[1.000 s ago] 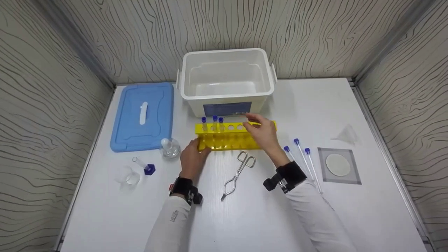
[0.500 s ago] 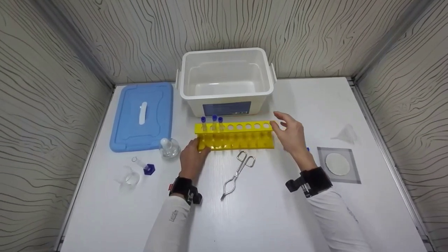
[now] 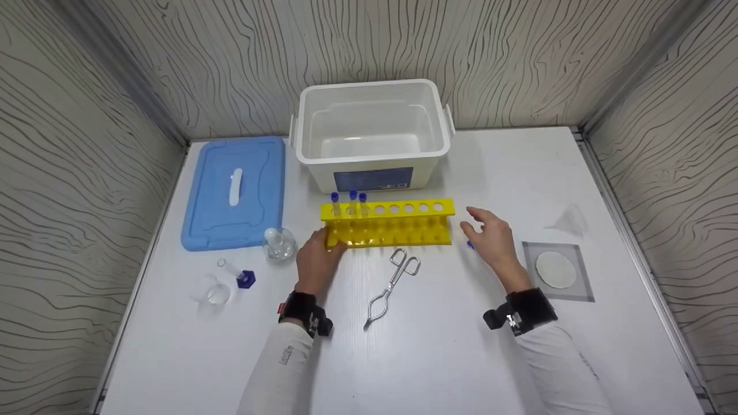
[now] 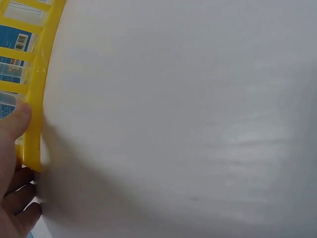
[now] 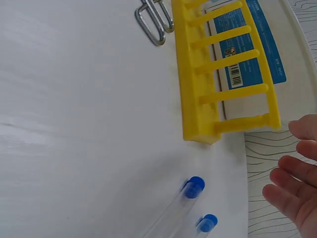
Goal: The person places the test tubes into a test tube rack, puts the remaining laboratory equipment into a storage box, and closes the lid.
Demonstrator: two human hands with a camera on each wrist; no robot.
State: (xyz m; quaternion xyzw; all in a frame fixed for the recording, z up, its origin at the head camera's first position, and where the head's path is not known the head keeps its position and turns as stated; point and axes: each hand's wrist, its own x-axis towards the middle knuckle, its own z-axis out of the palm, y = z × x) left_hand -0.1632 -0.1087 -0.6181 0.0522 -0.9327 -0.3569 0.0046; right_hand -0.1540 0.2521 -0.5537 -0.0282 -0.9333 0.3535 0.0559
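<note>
Yellow rack [image 3: 398, 230]: left edge gripped by L hand [image 3: 316, 262]; R hand [image 3: 494, 242], thumb & fingers apart, seen just off rt edge, w/ narrow gap between.

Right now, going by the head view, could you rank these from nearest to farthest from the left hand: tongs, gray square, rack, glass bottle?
From the left hand:
1. Rack: its left end is in the hand.
2. Glass bottle: just left of it.
3. Tongs: to its right.
4. Gray square: far right.
</note>
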